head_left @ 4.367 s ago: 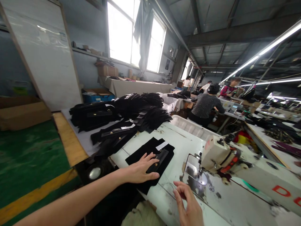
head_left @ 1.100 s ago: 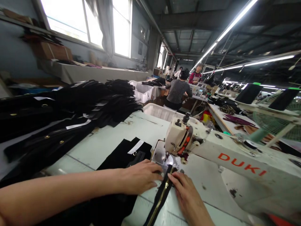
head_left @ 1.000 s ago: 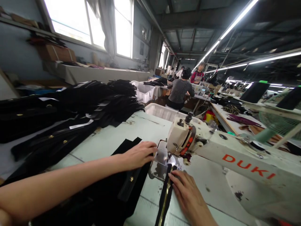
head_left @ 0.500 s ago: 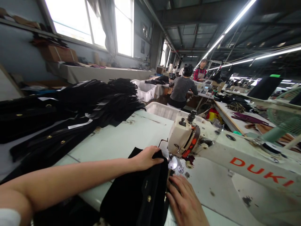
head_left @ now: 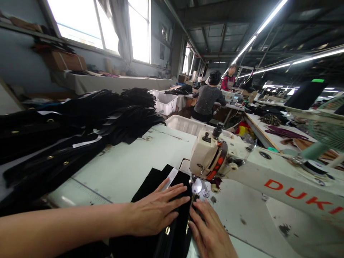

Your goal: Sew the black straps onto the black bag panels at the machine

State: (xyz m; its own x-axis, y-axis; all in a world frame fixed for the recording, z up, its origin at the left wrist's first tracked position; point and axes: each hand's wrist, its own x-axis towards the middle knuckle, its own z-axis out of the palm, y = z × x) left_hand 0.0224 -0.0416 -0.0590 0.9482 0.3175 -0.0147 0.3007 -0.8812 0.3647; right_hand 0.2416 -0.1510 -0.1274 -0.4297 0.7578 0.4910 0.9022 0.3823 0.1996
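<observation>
— Looking at the near edge of the sewing table [head_left: 126, 161], where did the black velvet piece [head_left: 156, 186] lie?

— It lay flat on the tabletop at the near edge, its right border run up against the needle area under the head of the DUKI sewing machine [head_left: 215, 157]. A white label strip [head_left: 171, 177] showed on its far end.

— And the hands?

— The left hand [head_left: 153, 211] was spread open, palm down, pressing the velvet flat. The right hand [head_left: 209, 231] lay open too, fingers flat on the piece's right border just before the needle. Neither gripped anything.

— Any free room?

— Bare tabletop stretched behind the piece towards the far edge. The left edge was crowded by a heap of black cut pieces [head_left: 88, 122]; a white plastic bin [head_left: 185, 125] stood past the far edge.
</observation>
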